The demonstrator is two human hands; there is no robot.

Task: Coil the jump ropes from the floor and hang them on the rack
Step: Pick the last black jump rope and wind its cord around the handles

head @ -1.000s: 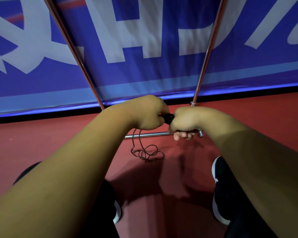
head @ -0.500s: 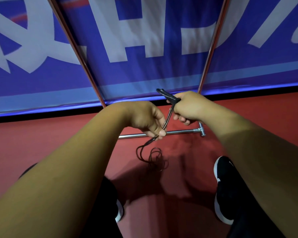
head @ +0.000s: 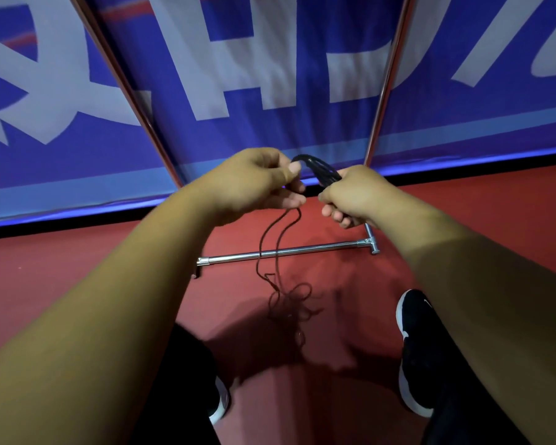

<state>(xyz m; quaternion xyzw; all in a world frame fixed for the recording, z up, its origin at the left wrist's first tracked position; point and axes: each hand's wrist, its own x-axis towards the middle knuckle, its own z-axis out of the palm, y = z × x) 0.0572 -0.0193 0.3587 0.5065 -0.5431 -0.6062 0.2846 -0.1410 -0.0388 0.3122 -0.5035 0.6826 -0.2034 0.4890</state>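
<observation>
I hold a dark jump rope in front of me at about waist height. My right hand grips its black handles, which stick up and to the left out of my fist. My left hand pinches the cord right beside the handles between thumb and fingers. Two strands hang from my left hand down to a loose tangle on the red floor. The metal rack stands just behind, with its floor bar and two slanted poles.
A blue banner with large white letters hangs behind the rack poles. The left pole slants up to the top left. My black shoes stand on the red floor on either side of the tangle.
Both hands have risen and come closer together. My left hand moved up the cord to just beside the handles, and more cord has been drawn off the floor.
</observation>
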